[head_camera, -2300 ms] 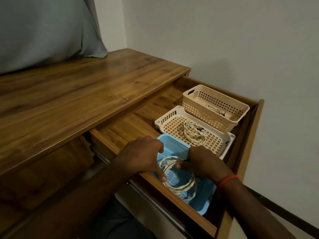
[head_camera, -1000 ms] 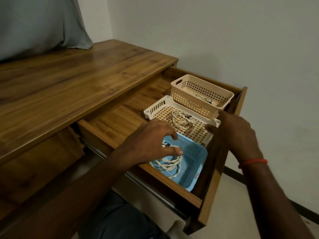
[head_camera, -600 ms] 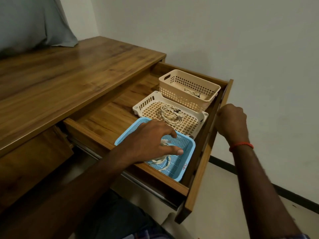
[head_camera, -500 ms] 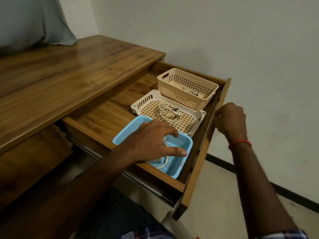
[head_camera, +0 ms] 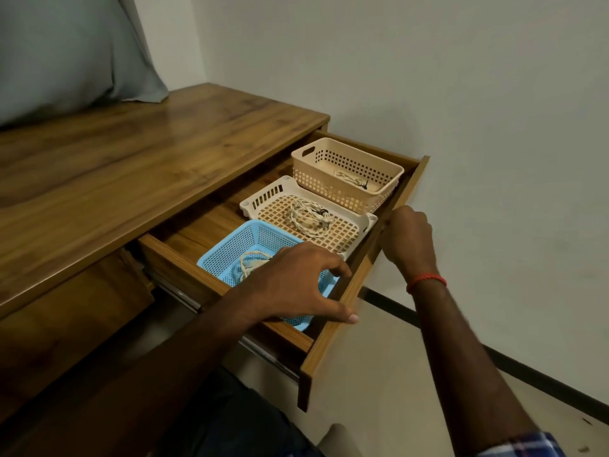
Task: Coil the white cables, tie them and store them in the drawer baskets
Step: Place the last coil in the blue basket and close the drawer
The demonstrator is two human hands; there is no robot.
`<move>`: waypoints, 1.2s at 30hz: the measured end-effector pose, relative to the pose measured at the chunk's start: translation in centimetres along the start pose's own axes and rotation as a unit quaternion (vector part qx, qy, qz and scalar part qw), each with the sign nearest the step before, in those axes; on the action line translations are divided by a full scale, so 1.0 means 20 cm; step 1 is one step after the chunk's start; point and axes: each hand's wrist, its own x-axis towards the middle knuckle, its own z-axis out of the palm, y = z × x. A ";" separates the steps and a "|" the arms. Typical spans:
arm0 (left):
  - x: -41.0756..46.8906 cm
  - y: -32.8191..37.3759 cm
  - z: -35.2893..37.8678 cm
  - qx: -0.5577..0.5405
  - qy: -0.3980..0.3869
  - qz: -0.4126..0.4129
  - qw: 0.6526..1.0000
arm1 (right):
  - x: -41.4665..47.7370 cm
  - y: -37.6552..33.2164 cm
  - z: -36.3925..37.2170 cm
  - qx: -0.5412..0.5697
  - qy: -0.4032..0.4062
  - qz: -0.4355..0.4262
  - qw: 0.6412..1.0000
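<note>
An open wooden drawer (head_camera: 342, 301) holds three baskets in a row. The near blue basket (head_camera: 227, 252) has a coiled white cable (head_camera: 252, 262) in it. The middle white basket (head_camera: 263, 201) holds a tied white coil (head_camera: 309, 217). The far beige basket (head_camera: 316, 156) holds another tied coil (head_camera: 352, 179). My left hand (head_camera: 293, 285) hovers over the blue basket with fingers spread and loosely bent, its thumb over the drawer front. My right hand (head_camera: 407, 235) grips the top edge of the drawer front, beside the white basket.
The wooden desk top (head_camera: 131, 166) stretches to the left, with a grey pillow (head_camera: 66, 51) at its far end. A plain wall stands right behind the drawer front. Light floor with a dark skirting strip (head_camera: 494, 354) lies below on the right.
My left hand has let go of the cable in the blue basket and lifted off toward the drawer front. My right hand has moved from the blue basket to the drawer front and gripped it.
</note>
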 end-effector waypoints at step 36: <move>0.01 -0.70 -0.38 0.339 0.231 -0.215 0.886 | 0.23 -0.70 0.76 0.336 -0.176 -0.083 0.922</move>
